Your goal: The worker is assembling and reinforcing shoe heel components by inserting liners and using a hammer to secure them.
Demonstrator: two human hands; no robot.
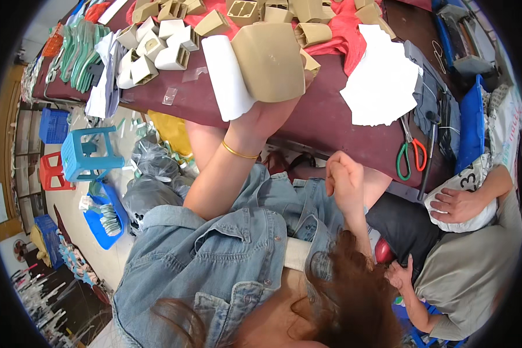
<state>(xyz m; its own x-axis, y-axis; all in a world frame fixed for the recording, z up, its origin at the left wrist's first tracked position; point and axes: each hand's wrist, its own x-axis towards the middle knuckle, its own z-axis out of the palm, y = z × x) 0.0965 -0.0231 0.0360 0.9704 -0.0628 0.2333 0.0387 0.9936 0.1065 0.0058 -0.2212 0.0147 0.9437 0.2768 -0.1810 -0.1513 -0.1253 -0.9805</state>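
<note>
My left hand [275, 118], below a gold bangle on the wrist, grips a beige hollow plastic piece [269, 61] above the table. The piece hides most of the fingers; some show at its right edge. A curled white sheet [226, 75] stands along the piece's left side; whether my hand also grips it I cannot tell. My right hand [345, 177] hovers over my lap beside the table's front edge, fingers curled in, with nothing visible in them. Beige and off-white plastic pieces [171, 49] are heaped beyond my left hand, partly on red cloth [345, 37].
On the maroon table [325, 124] lie a stack of white sheets [383, 78] and scissors [412, 151] with green and orange handles. At right, a person's hand [461, 204] rests on a white bag. Blue stool [90, 153] and plastic bags [156, 168] stand left on the floor.
</note>
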